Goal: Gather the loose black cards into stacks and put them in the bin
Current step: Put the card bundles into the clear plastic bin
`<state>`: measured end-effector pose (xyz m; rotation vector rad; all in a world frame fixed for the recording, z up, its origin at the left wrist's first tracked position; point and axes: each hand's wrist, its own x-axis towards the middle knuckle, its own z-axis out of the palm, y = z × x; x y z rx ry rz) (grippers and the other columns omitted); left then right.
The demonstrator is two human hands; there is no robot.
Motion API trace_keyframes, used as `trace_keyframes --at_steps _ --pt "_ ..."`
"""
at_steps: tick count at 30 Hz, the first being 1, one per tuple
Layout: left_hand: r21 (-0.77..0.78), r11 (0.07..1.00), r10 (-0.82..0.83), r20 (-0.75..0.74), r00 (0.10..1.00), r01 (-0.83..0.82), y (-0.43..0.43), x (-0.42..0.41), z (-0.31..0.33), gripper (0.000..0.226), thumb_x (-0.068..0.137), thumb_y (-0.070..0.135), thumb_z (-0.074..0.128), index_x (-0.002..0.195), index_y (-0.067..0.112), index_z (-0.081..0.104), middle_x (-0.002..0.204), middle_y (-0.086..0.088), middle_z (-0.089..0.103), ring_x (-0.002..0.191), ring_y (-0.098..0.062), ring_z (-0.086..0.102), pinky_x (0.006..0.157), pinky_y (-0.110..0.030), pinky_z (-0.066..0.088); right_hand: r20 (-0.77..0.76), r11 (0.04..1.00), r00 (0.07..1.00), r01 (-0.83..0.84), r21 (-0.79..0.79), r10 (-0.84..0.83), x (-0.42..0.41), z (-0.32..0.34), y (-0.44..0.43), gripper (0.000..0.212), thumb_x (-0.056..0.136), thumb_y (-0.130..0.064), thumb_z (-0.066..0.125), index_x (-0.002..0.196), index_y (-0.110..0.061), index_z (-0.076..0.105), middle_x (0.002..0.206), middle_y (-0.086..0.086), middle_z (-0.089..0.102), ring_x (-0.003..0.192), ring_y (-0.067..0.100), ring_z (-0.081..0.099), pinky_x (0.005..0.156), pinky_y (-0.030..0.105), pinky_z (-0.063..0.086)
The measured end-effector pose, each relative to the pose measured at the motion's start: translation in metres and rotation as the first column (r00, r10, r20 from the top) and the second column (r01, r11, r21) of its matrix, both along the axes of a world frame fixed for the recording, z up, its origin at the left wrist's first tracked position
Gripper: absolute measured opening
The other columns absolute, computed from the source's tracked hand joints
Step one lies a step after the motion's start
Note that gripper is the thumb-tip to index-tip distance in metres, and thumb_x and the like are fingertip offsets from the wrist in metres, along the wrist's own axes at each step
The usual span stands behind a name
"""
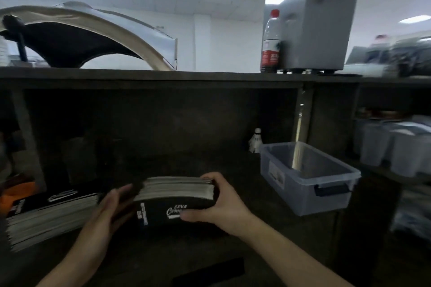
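Observation:
A thick stack of black cards (163,211) with white lettering on the top face sits low in the middle, its pale edges facing away from me. My right hand (217,205) grips its right end, thumb on the top card and fingers over the far edge. My left hand (112,207) presses flat against its left end, fingers straight. A second, longer pile of black cards (46,214) lies slanted at the left. The clear plastic bin (310,193) with dark handles stands to the right, and nothing shows inside it.
A single black card (210,271) lies near the bottom edge. A white shuttlecock (256,141) stands behind the bin. On the shelf above are a red-capped bottle (270,42) and a grey machine (319,21). White containers (394,144) fill the right shelves.

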<state>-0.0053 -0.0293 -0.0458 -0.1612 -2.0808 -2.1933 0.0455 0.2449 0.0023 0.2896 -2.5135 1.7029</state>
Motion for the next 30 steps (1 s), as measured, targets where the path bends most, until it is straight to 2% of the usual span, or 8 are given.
trace_keyframes --at_steps 5,10,13,18,22,25,27,30 --pt "-0.032 0.999 -0.029 -0.002 1.000 0.029 0.010 -0.005 0.000 0.034 0.099 0.032 0.046 0.115 0.011 0.066 0.121 -0.005 0.069 0.114 -0.026 0.064 0.094 -0.042 0.048 -0.088 0.962 0.963 0.242 -0.125 -0.254 0.014 0.073 0.067 0.080 0.061 -0.037 0.096 0.127 -0.028 0.052 0.122 -0.007 0.061 0.108 0.010 0.063 0.084 0.026 0.057" --pt "-0.084 0.995 -0.041 0.060 0.997 0.046 0.015 -0.009 0.002 0.028 0.103 0.019 0.045 0.108 0.006 0.070 0.115 -0.008 0.072 0.108 -0.025 0.066 0.085 -0.038 0.051 -0.170 0.785 0.783 0.615 0.070 -0.598 0.006 0.117 0.169 0.085 0.059 -0.044 0.095 0.125 -0.017 0.048 0.118 0.003 0.060 0.100 0.016 0.062 0.077 0.031 0.054" --pt "-0.104 0.994 -0.039 0.061 0.997 0.045 0.017 -0.010 0.003 0.029 0.103 0.017 0.045 0.104 0.004 0.072 0.110 -0.010 0.074 0.106 -0.026 0.067 0.084 -0.040 0.052 -0.190 0.621 0.684 0.724 0.301 -0.705 0.007 0.130 0.212 0.091 0.059 -0.048 0.095 0.128 -0.012 0.047 0.111 0.006 0.062 0.091 0.019 0.060 0.068 0.033 0.047" --pt "-0.200 0.979 -0.035 0.041 0.999 0.043 0.018 -0.007 0.003 0.029 0.102 0.013 0.048 0.097 0.008 0.076 0.099 -0.003 0.077 0.104 -0.024 0.069 0.086 -0.042 0.054 -0.072 0.523 0.712 0.577 0.627 -0.699 -0.005 0.122 0.230 0.092 0.055 -0.051 0.095 0.124 -0.011 0.048 0.107 0.006 0.061 0.094 0.023 0.061 0.075 0.035 0.053" --pt "-0.221 0.974 -0.038 0.041 0.998 0.046 0.018 -0.004 0.005 0.028 0.101 0.012 0.050 0.093 0.010 0.078 0.095 0.000 0.078 0.104 -0.024 0.069 0.088 -0.043 0.055 0.116 0.694 0.801 0.424 0.582 -0.587 -0.018 0.114 0.218 0.068 0.061 -0.047 0.092 0.113 -0.011 0.066 0.105 0.005 0.067 0.094 0.020 0.064 0.063 0.029 0.053" --pt "-0.175 0.984 -0.037 0.042 0.998 0.044 0.020 0.001 0.009 0.027 0.101 0.009 0.050 0.094 0.005 0.076 0.093 -0.006 0.078 0.101 -0.026 0.069 0.084 -0.041 0.054 0.271 0.828 0.857 0.267 0.493 -0.438 -0.021 0.118 0.201 0.058 0.066 -0.036 0.092 0.114 -0.014 0.068 0.110 0.006 0.073 0.100 0.023 0.071 0.080 0.035 0.062" --pt "-0.172 0.984 -0.041 0.031 0.999 0.046 0.020 0.004 0.010 0.026 0.101 0.008 0.050 0.095 0.004 0.075 0.092 -0.006 0.078 0.100 -0.026 0.069 0.082 -0.039 0.054 0.308 0.857 0.894 0.140 0.496 -0.325 -0.025 0.121 0.191 0.059 0.069 -0.028 0.092 0.119 -0.018 0.063 0.115 0.006 0.073 0.106 0.023 0.071 0.095 0.038 0.060" --pt "-0.225 0.972 -0.065 0.031 0.997 0.070 0.022 0.009 0.012 0.018 0.098 0.006 0.057 0.098 0.009 0.074 0.094 -0.002 0.078 0.101 -0.023 0.070 0.083 -0.035 0.053 0.340 0.845 0.924 -0.036 0.534 -0.175 -0.030 0.127 0.181 0.078 0.065 -0.027 0.095 0.131 -0.031 0.055 0.131 0.003 0.062 0.116 0.023 0.065 0.098 0.041 0.058"
